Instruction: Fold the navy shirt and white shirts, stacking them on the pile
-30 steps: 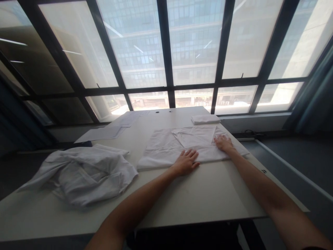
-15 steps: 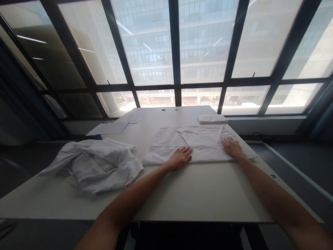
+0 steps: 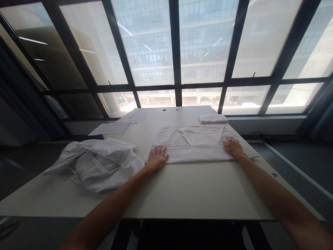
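A white garment [image 3: 192, 152], partly folded, lies flat on the table in front of me, its near edge turned up in a long straight band. My left hand [image 3: 157, 158] rests on the band's left end with the fingers spread. On the right end lies my right hand [image 3: 232, 146], palm down and fingers stretched out over the cloth. Both hands press on the fabric and neither grips it. To the left of my left hand is a crumpled white garment [image 3: 101, 166] in a loose heap.
The white table [image 3: 197, 194] reaches toward the windows. A neatly folded white cloth [image 3: 213, 118] lies at its far right. Papers [image 3: 114, 127] lie at the far left, and a dark item [image 3: 92, 137] shows behind the heap.
My left hand has slid left along the folded band, from near its middle to its left end. The right hand stays in nearly the same place.
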`<state>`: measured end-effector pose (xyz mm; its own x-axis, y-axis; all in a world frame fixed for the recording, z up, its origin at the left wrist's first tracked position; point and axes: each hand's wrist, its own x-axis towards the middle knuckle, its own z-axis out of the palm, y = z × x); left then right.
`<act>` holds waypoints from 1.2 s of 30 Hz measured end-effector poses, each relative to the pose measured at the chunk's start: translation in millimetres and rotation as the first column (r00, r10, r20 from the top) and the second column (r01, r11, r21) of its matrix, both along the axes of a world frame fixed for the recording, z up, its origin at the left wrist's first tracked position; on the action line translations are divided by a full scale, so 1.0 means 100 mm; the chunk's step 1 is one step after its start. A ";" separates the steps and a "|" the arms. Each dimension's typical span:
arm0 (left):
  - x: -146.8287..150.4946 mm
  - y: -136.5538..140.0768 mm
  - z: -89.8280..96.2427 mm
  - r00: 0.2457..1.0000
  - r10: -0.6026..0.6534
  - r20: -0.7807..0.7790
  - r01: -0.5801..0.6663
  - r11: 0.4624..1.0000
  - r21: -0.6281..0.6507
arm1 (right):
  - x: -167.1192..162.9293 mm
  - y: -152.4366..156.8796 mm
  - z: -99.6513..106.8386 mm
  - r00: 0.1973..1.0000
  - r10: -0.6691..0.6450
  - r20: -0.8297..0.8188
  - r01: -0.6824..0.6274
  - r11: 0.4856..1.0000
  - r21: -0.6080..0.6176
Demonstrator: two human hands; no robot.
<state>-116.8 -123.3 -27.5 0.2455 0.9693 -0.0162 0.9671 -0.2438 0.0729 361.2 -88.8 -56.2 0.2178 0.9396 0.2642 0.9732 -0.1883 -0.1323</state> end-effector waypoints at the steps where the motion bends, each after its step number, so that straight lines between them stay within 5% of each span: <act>1: 0.01 0.00 0.00 1.000 0.008 0.000 -0.008 1.000 -0.004 | -0.01 0.00 0.01 1.000 0.011 0.002 -0.011 1.000 0.026; 6: 0.01 0.03 -0.02 0.999 0.021 0.036 -0.021 1.000 0.010 | -0.15 0.02 0.07 0.991 0.133 -0.017 -0.129 0.979 0.160; 10: 0.06 0.04 -0.01 0.994 0.003 0.109 -0.017 0.991 0.133 | -0.37 0.00 0.10 0.945 0.326 -0.039 -0.302 0.910 0.283; 14: 0.20 -0.01 0.01 0.945 -0.245 0.216 0.205 0.960 0.191 | -0.59 -0.04 0.06 0.851 0.521 -0.070 -0.473 0.818 0.329; 17: 0.27 -0.06 -0.02 0.846 -0.457 0.275 0.426 0.889 0.167 | -0.65 -0.03 -0.02 0.798 0.594 -0.103 -0.548 0.786 0.285; 20: 0.29 -0.08 -0.07 0.792 -0.546 0.273 0.520 0.838 0.165 | -0.62 0.00 -0.08 0.794 0.592 -0.140 -0.551 0.798 0.245; 28: 0.26 -0.14 -0.14 0.791 -0.555 0.259 0.494 0.828 0.266 | -0.58 0.01 -0.09 0.802 0.578 -0.153 -0.547 0.812 0.204; 36: 0.62 -0.19 0.03 0.728 -0.676 0.115 0.614 0.718 0.328 | -0.75 -0.12 0.03 0.842 0.532 -0.089 -0.500 0.832 0.241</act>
